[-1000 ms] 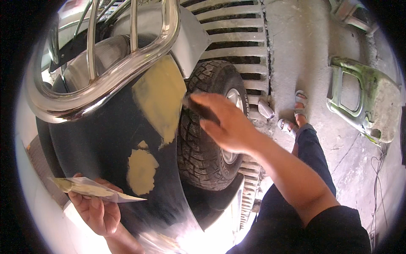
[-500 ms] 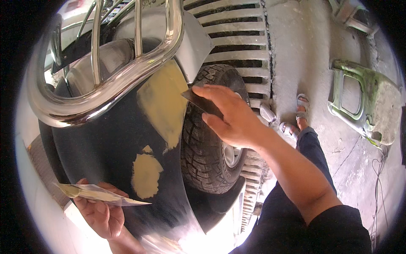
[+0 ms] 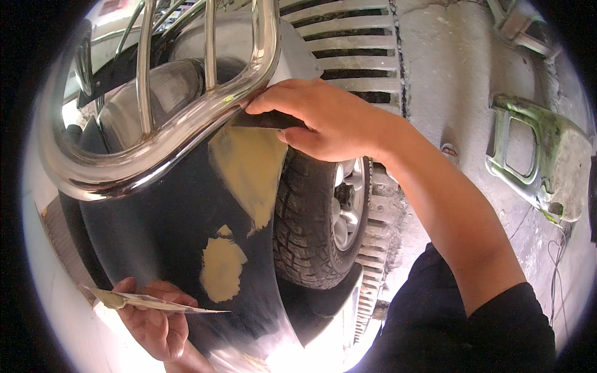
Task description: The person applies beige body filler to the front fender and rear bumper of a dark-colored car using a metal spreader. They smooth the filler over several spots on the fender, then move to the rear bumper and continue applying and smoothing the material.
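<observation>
A dark bumper (image 3: 143, 230) carries two patches of tan filler, a large upper one (image 3: 242, 174) and a smaller lower one (image 3: 221, 269). My right hand (image 3: 314, 118) grips a thin dark spreader (image 3: 269, 121), held flat against the top of the upper patch, just under the curved chrome bar (image 3: 106, 176). At the lower left, my left hand (image 3: 149, 323) holds a thin, pale mixing sheet (image 3: 199, 309) smeared with the same filler, beside the bumper's lower face. A black tyre (image 3: 301, 230) on a silver wheel sits behind the bumper's right edge.
A slotted drain grating (image 3: 348, 46) runs along the concrete floor (image 3: 438, 68). A greenish vehicle panel (image 3: 541, 155) and another part (image 3: 522, 31) lie at right, with loose cables (image 3: 559, 273) below. My dark-clothed body (image 3: 423, 311) fills the lower right.
My right hand with the spreader has moved up and left onto the top of the upper patch. My left hand and sheet have shifted slightly down and right in view, as has the bumper.
</observation>
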Demonstrator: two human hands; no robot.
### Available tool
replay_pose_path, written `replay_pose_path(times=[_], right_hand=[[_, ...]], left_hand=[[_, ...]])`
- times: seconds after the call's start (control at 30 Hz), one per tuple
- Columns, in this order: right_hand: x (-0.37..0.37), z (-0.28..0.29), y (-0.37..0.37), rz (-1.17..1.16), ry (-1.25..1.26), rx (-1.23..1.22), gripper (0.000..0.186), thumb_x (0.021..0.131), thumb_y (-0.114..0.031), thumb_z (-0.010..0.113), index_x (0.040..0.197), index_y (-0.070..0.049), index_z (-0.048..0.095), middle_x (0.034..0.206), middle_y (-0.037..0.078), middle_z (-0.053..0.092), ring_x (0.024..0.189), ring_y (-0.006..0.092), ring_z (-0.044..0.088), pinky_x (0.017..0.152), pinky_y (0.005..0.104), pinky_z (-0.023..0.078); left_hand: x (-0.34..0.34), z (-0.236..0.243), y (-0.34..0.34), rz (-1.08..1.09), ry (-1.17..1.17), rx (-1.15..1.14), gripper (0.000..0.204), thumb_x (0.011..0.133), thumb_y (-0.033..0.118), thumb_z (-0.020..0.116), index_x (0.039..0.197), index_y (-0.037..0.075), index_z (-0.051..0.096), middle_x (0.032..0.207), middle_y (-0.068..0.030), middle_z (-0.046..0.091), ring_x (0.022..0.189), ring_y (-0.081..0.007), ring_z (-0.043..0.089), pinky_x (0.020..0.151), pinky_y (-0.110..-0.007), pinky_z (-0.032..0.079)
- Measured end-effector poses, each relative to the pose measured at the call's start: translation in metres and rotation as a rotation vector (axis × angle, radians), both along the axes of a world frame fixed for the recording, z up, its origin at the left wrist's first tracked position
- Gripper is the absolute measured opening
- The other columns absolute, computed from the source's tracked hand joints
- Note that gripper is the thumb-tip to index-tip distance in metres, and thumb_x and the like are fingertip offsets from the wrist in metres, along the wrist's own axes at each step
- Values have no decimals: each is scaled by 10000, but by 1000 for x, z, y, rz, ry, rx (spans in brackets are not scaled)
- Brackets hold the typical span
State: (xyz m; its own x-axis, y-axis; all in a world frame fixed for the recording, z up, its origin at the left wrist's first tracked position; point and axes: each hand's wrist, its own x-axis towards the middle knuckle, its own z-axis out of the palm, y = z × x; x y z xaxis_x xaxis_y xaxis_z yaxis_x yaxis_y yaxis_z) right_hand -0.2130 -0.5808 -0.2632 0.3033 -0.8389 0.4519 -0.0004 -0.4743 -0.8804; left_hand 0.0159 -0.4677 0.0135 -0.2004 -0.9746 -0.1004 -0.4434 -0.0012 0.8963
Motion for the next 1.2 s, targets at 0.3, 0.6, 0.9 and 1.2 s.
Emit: replay_pose_path(times=[0.3, 0.6, 0.9, 1.2], right_hand=[[-5, 19, 3, 151, 93, 225, 431, 829, -41, 627, 1242, -70, 507, 1188, 142, 583, 1136, 319, 541, 954, 430, 443], [-1, 14, 47, 138, 61, 267, 424, 800, -76, 632, 1212, -59, 533, 1177, 178, 588, 1135, 352, 548, 900, 490, 457], [0, 18, 100, 143, 3, 311, 451, 801, -78, 628, 1231, -38, 496, 1211, 164, 562, 1171, 325, 521, 894, 491, 440], [22, 122, 137, 60, -773, 44, 547, 779, -137, 673, 1286, -73, 476, 1416, 172, 421, 1329, 346, 382, 955, 490, 369]], left_hand=[[-5, 2, -3, -58, -112, 3, 547, 863, 17, 531, 1374, 7, 334, 974, -111, 551, 829, -196, 478, 722, -286, 461], [8, 4, -3, -15, -87, -27, 534, 893, 12, 503, 1379, -26, 284, 1022, -162, 588, 839, -215, 573, 744, -287, 528], [8, 2, -1, -50, 31, 19, 577, 868, -27, 473, 1410, 22, 280, 1237, -154, 508, 953, -263, 564, 793, -388, 531], [-11, -6, 25, 424, 432, 208, 555, 945, 184, 478, 1445, 83, 260, 1355, -150, 462, 1183, -266, 525, 1044, -427, 410]])
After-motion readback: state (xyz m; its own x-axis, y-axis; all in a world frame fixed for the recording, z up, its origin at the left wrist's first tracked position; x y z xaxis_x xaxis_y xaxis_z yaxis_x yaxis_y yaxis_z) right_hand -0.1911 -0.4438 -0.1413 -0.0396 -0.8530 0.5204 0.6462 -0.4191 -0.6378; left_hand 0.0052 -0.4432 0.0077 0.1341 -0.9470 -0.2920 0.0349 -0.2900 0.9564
